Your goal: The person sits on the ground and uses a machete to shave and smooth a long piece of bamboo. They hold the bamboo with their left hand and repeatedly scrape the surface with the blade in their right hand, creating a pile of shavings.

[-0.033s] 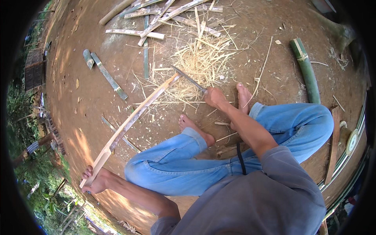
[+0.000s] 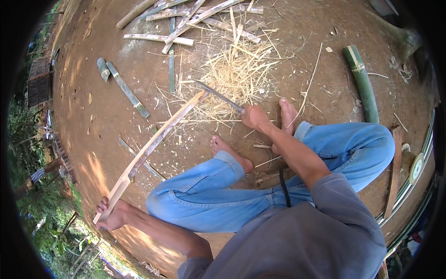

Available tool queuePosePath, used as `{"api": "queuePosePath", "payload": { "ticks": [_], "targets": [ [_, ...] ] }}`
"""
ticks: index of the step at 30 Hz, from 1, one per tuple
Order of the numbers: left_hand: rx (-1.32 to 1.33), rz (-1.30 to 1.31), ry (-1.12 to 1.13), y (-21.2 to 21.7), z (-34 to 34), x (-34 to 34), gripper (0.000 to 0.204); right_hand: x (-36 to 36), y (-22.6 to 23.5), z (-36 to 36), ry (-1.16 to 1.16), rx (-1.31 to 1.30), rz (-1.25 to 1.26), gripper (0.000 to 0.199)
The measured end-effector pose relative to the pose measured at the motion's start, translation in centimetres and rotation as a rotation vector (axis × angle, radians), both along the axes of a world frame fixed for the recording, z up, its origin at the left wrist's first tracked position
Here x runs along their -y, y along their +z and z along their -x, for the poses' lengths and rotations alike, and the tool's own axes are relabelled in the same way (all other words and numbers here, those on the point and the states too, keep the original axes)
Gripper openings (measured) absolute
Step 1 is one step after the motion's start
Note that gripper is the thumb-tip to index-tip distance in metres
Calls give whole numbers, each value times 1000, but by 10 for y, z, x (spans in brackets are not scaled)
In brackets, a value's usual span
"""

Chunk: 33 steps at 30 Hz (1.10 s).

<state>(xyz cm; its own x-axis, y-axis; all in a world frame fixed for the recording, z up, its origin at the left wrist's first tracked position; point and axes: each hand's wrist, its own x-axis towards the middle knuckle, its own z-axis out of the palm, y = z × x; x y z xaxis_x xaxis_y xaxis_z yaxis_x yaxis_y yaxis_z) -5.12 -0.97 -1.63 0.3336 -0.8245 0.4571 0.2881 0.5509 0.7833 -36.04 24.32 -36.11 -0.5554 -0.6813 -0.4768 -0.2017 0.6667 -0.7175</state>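
Observation:
Closed around the near end of a long, curved split-bamboo strip [image 2: 155, 139] is my left hand [image 2: 114, 215], at the lower left. The strip slants up and away, and its far end lies over a pile of shavings. My right hand [image 2: 254, 117] grips a knife [image 2: 218, 94], its handle mostly hidden in my fist. The dark blade crosses at the strip's far tip; whether its edge touches the wood I cannot tell. Pale bamboo shavings [image 2: 237, 74] lie heaped on the ground beyond my bare feet.
Split bamboo pieces [image 2: 200, 21] lie crossed at the top. Short green bamboo pieces [image 2: 127, 90] are on the left, and a thick green bamboo length [image 2: 363, 86] is on the right. A brown plank [image 2: 394, 169] lies beside my knee. Greenery borders the far left.
The knife blade has shifted slightly left and down across the strip's tip. My left hand and the strip stay almost in place.

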Motion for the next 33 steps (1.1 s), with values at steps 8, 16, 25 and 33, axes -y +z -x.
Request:
{"api": "queuePosePath", "payload": {
  "ticks": [8,16,25,33],
  "targets": [
    [-37,39,-175,0,-8,-4,50,0,14,-12,41,97,58,20],
    [-62,87,-326,1,-3,2,46,1,-25,-7,-154,24,67,19],
    [-117,76,-380,5,6,-9,35,-11,-10,-13,-110,64,65,19],
    [-163,62,-490,15,14,-13,29,-2,22,-36,-60,47,151,18]
  ]
}}
